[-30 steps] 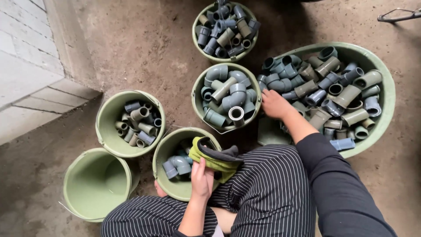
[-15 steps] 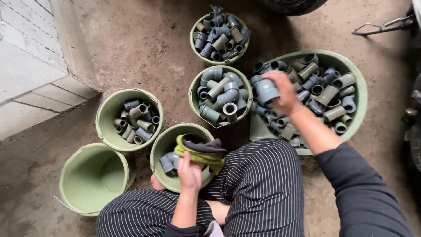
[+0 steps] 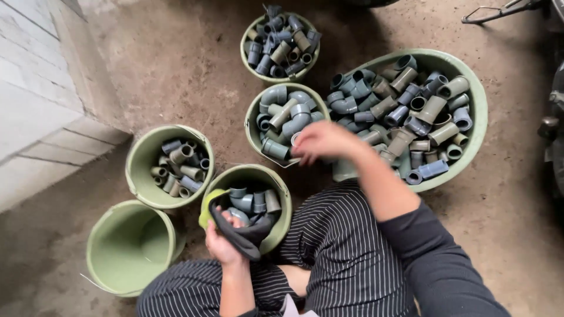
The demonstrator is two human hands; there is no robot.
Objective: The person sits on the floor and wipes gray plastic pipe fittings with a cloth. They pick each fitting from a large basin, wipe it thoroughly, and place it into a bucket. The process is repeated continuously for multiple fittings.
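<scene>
Left hand point(image 3: 222, 242) grips gloves point(image 3: 238, 230); right hand point(image 3: 324, 141) blurred.

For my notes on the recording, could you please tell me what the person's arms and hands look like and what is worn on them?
Both hands are bare, with no gloves. The right hand is motion-blurred; its arm wears a dark, plain long sleeve pushed up, leaving the forearm uncovered. The left hand and its forearm show no sleeve in view. No watch or rings are visible.

The right hand point(image 3: 322, 142) is hovering palm down, fingers loosely curled, over the rim of the middle bucket point(image 3: 254, 126), its dark-sleeved arm stretching forward. Nearer the body than that bucket, the left hand point(image 3: 223, 242) is gripping a glove point(image 3: 244, 236), wrist bent.
</scene>
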